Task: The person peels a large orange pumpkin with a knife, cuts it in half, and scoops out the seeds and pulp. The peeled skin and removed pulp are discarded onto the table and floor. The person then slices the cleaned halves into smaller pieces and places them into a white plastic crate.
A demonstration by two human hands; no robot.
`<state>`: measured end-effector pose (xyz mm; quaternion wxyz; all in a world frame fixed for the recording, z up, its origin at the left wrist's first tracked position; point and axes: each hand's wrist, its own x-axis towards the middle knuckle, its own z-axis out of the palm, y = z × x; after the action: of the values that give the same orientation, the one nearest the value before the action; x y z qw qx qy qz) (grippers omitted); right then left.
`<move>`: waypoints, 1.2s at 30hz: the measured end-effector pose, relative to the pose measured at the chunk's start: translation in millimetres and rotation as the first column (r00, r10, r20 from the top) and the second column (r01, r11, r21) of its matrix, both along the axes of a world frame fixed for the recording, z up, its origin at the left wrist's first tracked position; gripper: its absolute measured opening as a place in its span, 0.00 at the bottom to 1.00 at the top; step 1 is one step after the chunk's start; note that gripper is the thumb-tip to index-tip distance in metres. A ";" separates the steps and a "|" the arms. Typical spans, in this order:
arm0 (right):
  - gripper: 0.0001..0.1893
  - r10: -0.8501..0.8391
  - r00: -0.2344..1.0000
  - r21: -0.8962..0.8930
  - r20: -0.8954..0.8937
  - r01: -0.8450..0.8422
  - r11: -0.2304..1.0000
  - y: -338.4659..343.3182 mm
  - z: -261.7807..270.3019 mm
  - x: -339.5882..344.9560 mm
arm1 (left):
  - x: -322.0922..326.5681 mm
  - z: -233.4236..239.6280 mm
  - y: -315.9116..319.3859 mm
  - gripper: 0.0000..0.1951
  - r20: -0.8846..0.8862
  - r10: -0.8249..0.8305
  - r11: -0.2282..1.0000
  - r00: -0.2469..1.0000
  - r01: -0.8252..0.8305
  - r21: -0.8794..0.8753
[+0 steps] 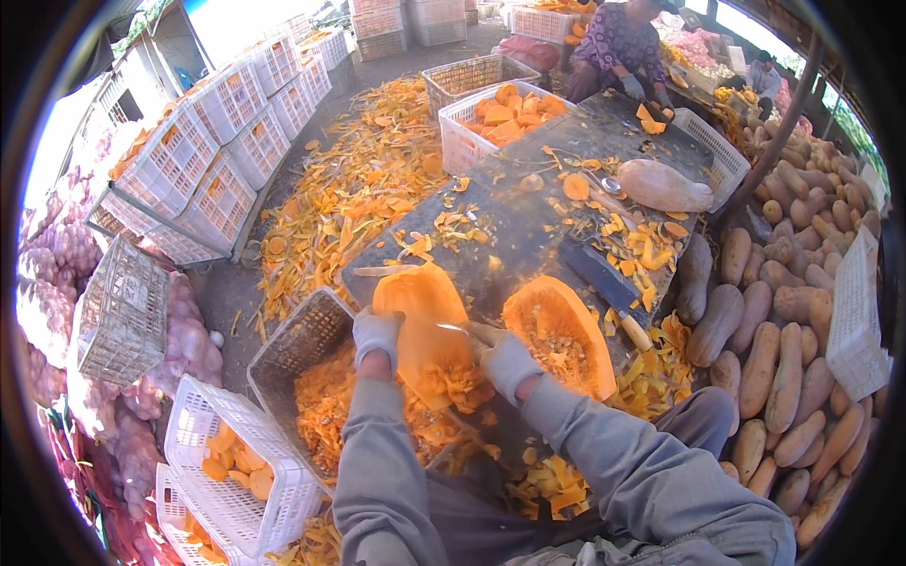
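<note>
My gloved left hand (379, 334) grips the left edge of a peeled, halved squash (425, 318), tilted above a crate of pulp. In my gloved right hand (504, 357) is a metal spoon-like tool (451, 327), its shiny end against the hollow of that half; the rest of it is hidden by my fingers. Loose pulp and seeds (463, 382) hang at the near end of the half. Just right of my right hand, another squash half (559, 336) lies cut side up, its seeds still inside. A broad dark cleaver (601, 272) with a wooden handle rests beyond it.
Below my left arm stands a crate (272, 368) holding scraped pulp. Peelings litter the dark table (509, 205), where an unpeeled squash (662, 185) lies. Whole squashes (764, 354) are piled right; stacked white crates (233, 127) stand left. A person (616, 49) works across the table.
</note>
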<state>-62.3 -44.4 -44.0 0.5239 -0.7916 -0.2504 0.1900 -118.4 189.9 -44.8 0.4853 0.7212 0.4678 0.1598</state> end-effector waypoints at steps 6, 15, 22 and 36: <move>0.21 -0.114 0.992 0.118 0.056 0.107 0.987 13.7 42.4 1.7 | 10.6 40.3 -19.9 0.16 0.487 0.060 0.991 0.872 -0.111 0.077; 0.36 -0.029 0.998 0.167 0.054 0.020 0.986 16.8 78.1 18.1 | 13.5 14.9 -32.4 0.22 0.828 0.040 0.999 0.560 -0.030 -0.027; 0.34 0.063 0.933 0.016 0.354 -0.073 0.997 16.8 81.6 12.1 | -8.8 -43.0 20.9 0.33 0.820 0.244 0.864 0.517 0.268 -0.427; 0.29 0.133 0.911 -0.092 0.389 -0.106 0.990 -7.0 101.0 20.6 | -9.6 133.1 -38.1 0.27 -0.299 -0.420 0.581 0.857 0.507 0.637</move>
<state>-41.8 -51.4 57.0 0.4225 -0.8145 -0.3920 0.0670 -128.0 151.8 88.3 0.1742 0.9537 0.1947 0.1492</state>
